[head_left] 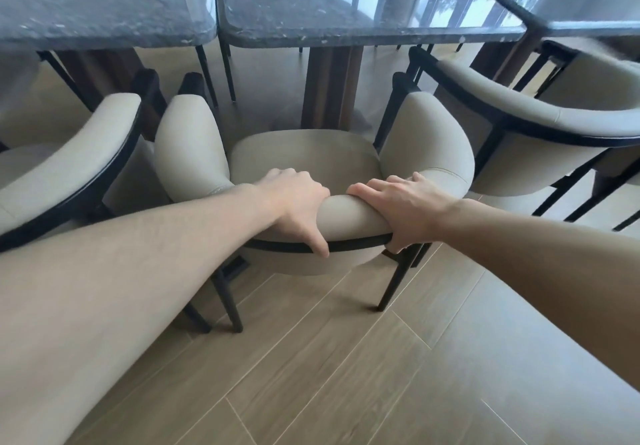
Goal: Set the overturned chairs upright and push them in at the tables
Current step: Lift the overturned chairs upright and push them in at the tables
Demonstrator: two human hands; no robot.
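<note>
A beige padded armchair (304,153) with a curved back and black legs stands upright in front of me, facing a dark glossy stone table (346,25). My left hand (298,202) grips the top of the backrest left of its middle, fingers over the inside, thumb down on the black rail. My right hand (401,205) grips the same backrest just to the right, fingers curled over the padding. The seat's front edge lies near the table's brown pedestal (329,87).
A matching chair (69,167) stands upright close on the left at a second stone table (104,4). Another matching chair (536,115) stands close on the right. A third tabletop (595,11) shows at far right. Wood-plank floor (346,375) spreads behind the chair.
</note>
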